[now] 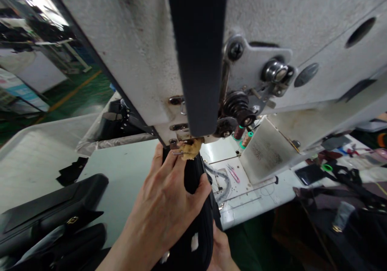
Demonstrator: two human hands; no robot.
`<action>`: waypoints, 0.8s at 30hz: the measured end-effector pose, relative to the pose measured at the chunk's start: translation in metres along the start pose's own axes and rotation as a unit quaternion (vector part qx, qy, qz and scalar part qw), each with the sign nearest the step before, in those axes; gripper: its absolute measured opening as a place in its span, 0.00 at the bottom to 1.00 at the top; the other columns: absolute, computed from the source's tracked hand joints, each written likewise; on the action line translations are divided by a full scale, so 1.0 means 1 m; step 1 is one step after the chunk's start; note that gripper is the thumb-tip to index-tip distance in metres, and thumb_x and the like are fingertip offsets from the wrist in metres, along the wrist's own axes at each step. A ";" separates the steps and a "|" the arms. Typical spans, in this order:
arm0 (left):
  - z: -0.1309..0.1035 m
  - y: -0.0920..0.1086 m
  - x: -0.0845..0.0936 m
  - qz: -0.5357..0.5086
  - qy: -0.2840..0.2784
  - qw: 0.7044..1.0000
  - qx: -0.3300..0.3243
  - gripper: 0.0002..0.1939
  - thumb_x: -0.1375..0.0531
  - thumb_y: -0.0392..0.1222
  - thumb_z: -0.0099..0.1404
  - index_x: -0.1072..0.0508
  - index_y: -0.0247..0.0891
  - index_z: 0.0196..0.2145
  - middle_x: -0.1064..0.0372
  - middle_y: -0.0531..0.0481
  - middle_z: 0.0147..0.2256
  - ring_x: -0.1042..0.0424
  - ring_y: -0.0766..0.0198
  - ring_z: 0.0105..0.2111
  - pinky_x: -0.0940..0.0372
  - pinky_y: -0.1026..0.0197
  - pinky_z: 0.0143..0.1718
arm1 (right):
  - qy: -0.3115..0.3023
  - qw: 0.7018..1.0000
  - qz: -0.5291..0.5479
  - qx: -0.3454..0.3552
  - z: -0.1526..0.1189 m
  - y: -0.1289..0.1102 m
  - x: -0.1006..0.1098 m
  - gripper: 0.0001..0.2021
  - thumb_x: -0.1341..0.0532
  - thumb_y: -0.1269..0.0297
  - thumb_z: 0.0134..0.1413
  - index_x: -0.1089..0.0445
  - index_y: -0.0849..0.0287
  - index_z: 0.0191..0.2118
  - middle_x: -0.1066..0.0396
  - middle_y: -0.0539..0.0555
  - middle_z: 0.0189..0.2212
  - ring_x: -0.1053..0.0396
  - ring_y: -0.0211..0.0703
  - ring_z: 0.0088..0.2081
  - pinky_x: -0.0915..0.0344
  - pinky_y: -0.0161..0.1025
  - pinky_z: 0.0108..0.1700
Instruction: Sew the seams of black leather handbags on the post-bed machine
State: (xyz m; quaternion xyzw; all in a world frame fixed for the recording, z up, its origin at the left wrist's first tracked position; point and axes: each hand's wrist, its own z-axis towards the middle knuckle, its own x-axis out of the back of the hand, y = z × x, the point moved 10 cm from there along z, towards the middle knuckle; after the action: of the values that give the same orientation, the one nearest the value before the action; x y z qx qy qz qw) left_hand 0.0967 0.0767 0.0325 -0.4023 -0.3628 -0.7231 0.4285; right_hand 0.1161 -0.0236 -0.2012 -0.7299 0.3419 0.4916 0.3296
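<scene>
A black fabric piece (201, 218) lies under the head of a large grey sewing machine (142, 49). My left hand (166, 194) rests on top of the piece close below the machine's needle area, its fingers and thumb spread across it. At the piece's lower right edge, my right hand (220, 247) touches its side from below, with its fingertips mostly hidden behind the fabric. A yellowish, fuzzy pad (191, 149) hangs at the needle area, just beyond my left fingers. The needle itself is hidden.
Black bags (60, 202) are stacked at the left on the pale table (121, 170). Pink thread snips (233, 173) and thread spools (247, 139) sit right of the needle area. Farther right are a phone (310, 174) and dark material (338, 218).
</scene>
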 end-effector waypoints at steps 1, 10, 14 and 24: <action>0.001 0.000 0.000 0.000 0.001 1.000 -0.002 0.21 0.44 0.46 0.67 0.33 0.37 0.56 0.29 0.41 0.50 0.33 0.43 0.58 0.37 0.36 0.63 | 0.002 1.000 0.006 0.006 0.001 0.000 0.001 0.23 0.28 0.44 0.45 0.18 0.57 0.41 0.18 0.60 0.43 0.27 0.62 0.55 0.36 0.60 0.61; 0.015 -0.015 -0.007 -0.018 -0.039 0.998 0.044 0.17 0.43 0.48 0.65 0.27 0.41 0.50 0.28 0.45 0.52 0.37 0.40 0.60 0.36 0.38 0.60 | -0.023 0.998 0.043 0.048 0.006 -0.012 -0.017 0.22 0.29 0.48 0.50 0.20 0.55 0.48 0.20 0.52 0.49 0.25 0.52 0.54 0.39 0.50 0.65; 0.019 -0.017 -0.008 -0.020 -0.051 0.997 0.058 0.19 0.43 0.47 0.65 0.28 0.41 0.52 0.28 0.44 0.53 0.36 0.39 0.58 0.34 0.37 0.58 | -0.006 0.996 0.018 0.089 0.006 -0.019 -0.009 0.21 0.27 0.48 0.47 0.19 0.52 0.45 0.18 0.54 0.43 0.30 0.54 0.60 0.40 0.54 0.66; 0.021 -0.019 -0.012 -0.006 -0.040 0.998 0.051 0.23 0.43 0.50 0.65 0.30 0.40 0.56 0.28 0.43 0.55 0.33 0.38 0.58 0.34 0.36 0.59 | -0.036 0.876 -0.479 -0.036 -0.072 -0.072 0.011 0.23 0.24 0.52 0.45 0.19 0.52 0.48 0.21 0.59 0.48 0.26 0.55 0.52 0.35 0.48 0.56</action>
State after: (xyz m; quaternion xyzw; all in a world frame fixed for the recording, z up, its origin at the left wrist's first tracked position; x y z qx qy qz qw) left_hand 0.0885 0.1058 0.0265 -0.4064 -0.4182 -0.6896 0.4295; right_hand 0.2135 -0.0452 -0.1794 -0.7975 -0.0795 0.3118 0.5103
